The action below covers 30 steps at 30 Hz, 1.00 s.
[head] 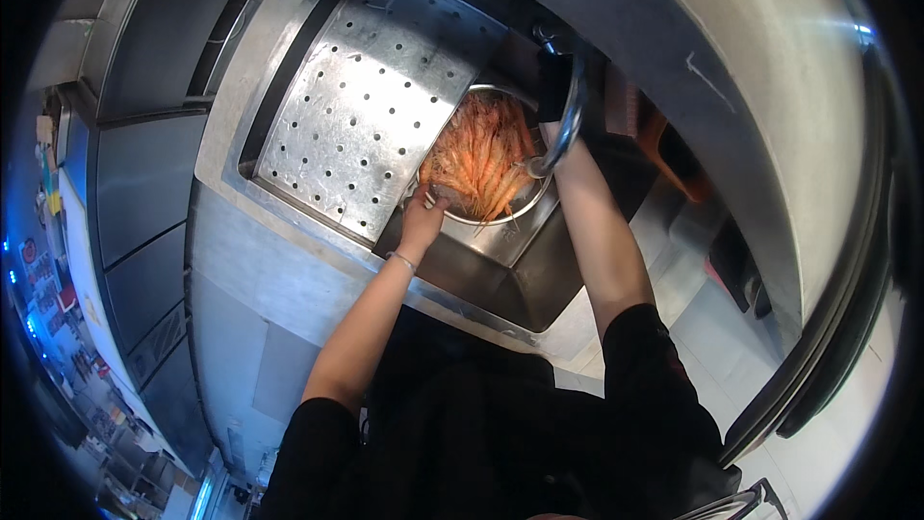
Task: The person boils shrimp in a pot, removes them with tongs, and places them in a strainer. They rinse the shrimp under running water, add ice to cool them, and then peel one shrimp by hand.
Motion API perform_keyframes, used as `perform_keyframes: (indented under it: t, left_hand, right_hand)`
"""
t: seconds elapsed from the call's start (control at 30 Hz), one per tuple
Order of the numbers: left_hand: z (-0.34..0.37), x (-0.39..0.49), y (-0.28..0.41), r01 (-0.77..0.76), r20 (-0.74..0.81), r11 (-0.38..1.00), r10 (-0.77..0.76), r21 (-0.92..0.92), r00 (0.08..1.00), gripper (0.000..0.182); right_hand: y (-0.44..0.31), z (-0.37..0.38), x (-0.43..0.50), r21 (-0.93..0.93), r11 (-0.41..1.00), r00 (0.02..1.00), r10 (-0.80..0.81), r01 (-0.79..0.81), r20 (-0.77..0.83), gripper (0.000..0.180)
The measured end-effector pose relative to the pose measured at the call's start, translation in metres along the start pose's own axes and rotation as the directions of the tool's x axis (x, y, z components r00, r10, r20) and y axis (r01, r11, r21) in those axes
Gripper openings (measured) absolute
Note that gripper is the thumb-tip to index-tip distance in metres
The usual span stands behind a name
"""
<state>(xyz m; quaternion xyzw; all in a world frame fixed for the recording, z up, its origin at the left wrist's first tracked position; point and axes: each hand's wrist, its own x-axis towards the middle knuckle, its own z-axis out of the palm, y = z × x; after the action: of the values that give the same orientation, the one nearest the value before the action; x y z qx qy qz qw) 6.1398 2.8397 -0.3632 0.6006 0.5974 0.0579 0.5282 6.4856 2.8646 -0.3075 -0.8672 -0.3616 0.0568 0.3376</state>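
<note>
A round metal bowl point(533, 200) full of orange shrimp with long feelers point(485, 152) stands in a stainless steel sink point(469, 271). My left hand point(424, 215) is at the bowl's near left rim, thumb and fingers around the edge. My right arm reaches past the bowl's right side, and my right hand point(554, 87), dark as if gloved, is behind a curved metal faucet point(570, 126); its fingers are hidden in shadow. The faucet's spout end hangs over the right part of the bowl. A perforated steel sheet point(361, 115) covers the sink's left side and reaches the bowl.
A steel counter rim point(289, 224) surrounds the sink. Steel cabinets point(148, 188) stand at the left. A large curved metal surface point(722, 87) rises at the upper right. Beyond the sink's right side are an orange object point(660, 152) and the tiled floor point(736, 339).
</note>
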Motion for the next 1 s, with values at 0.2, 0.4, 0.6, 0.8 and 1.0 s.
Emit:
perform_keyframes:
  t: [0.2,0.4,0.6,0.8,1.0]
  left_hand:
    - [-0.044,-0.058,0.032,-0.135,0.183,0.979,0.106,0.153,0.977,0.054]
    - [-0.07,-0.081,0.065,-0.49,0.22,0.783,0.437,0.383,0.872,0.036]
    - [-0.089,-0.087,0.067,-0.66,0.283,0.586,0.608,0.471,0.742,0.021]
    - [-0.089,-0.084,0.061,-0.646,0.269,0.517,0.624,0.562,0.733,0.021]
    - [-0.07,-0.096,0.055,-0.642,0.295,0.486,0.61,0.593,0.735,0.021]
  right_hand:
    - [0.016,-0.025,0.013,-0.032,0.996,0.995,-0.079,0.081,0.054,0.027]
    - [0.037,-0.028,0.0,-0.066,0.989,0.987,-0.127,0.134,0.096,0.029]
    - [0.055,-0.04,-0.07,-0.023,0.987,0.982,-0.155,0.158,0.108,0.031]
    - [0.054,-0.099,-0.22,0.22,0.966,0.989,0.118,-0.134,0.085,0.021]
    - [0.064,-0.153,-0.316,0.066,0.996,0.995,-0.06,0.055,0.078,0.026]
